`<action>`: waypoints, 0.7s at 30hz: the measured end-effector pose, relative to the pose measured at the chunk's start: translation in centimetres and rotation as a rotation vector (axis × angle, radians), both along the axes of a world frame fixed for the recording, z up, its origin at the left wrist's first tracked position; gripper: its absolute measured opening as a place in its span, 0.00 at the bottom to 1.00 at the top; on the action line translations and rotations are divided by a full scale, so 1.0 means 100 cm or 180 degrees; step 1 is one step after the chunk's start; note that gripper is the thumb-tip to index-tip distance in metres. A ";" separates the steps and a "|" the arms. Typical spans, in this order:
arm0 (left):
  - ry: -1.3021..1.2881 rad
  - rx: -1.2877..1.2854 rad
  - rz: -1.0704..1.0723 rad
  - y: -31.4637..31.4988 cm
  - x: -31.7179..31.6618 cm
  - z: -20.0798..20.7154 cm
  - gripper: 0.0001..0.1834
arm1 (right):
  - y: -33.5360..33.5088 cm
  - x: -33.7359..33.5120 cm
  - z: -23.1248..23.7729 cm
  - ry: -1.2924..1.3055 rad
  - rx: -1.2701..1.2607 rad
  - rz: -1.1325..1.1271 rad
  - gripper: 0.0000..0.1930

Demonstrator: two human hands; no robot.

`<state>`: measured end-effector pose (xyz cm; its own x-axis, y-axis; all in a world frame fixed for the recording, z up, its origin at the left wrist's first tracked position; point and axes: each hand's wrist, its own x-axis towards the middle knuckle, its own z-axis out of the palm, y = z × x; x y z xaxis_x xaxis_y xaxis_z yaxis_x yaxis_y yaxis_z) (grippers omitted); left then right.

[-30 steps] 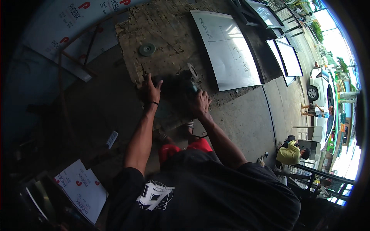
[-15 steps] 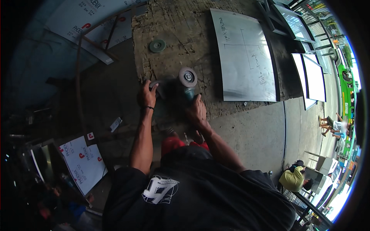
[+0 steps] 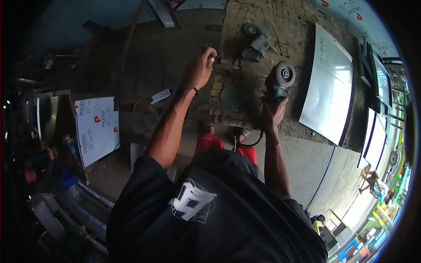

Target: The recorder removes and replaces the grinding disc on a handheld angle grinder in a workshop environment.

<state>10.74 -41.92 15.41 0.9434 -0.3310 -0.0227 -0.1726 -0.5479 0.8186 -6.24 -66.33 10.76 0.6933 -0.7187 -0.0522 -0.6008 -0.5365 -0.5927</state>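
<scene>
My right hand (image 3: pixel 272 115) is closed around the body of an angle grinder (image 3: pixel 277 90), whose round brownish disc (image 3: pixel 286 73) faces up above the wooden tabletop. My left hand (image 3: pixel 204 65) is raised past the tabletop's left edge, fingers closed on a plug (image 3: pixel 208 45) with its prongs sticking out. A crumpled grey cloth (image 3: pixel 258 48) lies on the wood beside a green abrasive disc (image 3: pixel 252 30). Nearer to me, a round greenish piece (image 3: pixel 230 96) rests close to the left edge. Part of a dark cord (image 3: pixel 256 142) hangs below my right hand.
The worn wooden tabletop (image 3: pixel 302 44) bears a shiny metal sheet (image 3: pixel 326 87) with drawn lines, right of the grinder. A white power strip (image 3: pixel 160 96) lies left of my left forearm. A printed white panel (image 3: pixel 97 127) stands farther left. Framed panels (image 3: pixel 372 136) are at the right.
My left hand has left the grey cloth on the tabletop and now holds the plug, farther left of the grinder. The view has turned left. The grinder stays in my right hand.
</scene>
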 end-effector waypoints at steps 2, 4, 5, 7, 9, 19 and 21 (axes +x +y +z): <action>0.0236 -0.0342 0.0001 0.069 -0.001 0.000 0.06 | 0.003 0.001 -0.015 0.0284 -0.0291 -0.0070 0.30; 0.0753 -0.0496 0.0362 0.134 -0.001 0.008 0.07 | 0.010 0.003 -0.019 0.0303 -0.0520 -0.0025 0.32; 0.0843 -0.0363 0.0429 0.161 -0.002 0.015 0.06 | 0.013 0.006 -0.018 0.0260 -0.0751 -0.0002 0.33; 0.0970 -0.0243 0.0490 0.212 0.003 0.008 0.05 | 0.019 0.006 -0.011 0.0416 -0.0670 0.0014 0.34; 0.1561 -0.0203 0.0386 0.260 0.022 -0.026 0.04 | 0.022 0.013 -0.007 0.0566 -0.0658 -0.0081 0.34; 0.1358 0.2953 -0.0466 0.227 0.053 -0.185 0.14 | 0.018 0.008 0.003 0.1216 -0.0482 -0.0323 0.38; 0.1427 0.2742 -0.0293 0.248 0.037 -0.192 0.15 | 0.025 0.022 -0.003 0.1205 -0.0501 -0.0135 0.38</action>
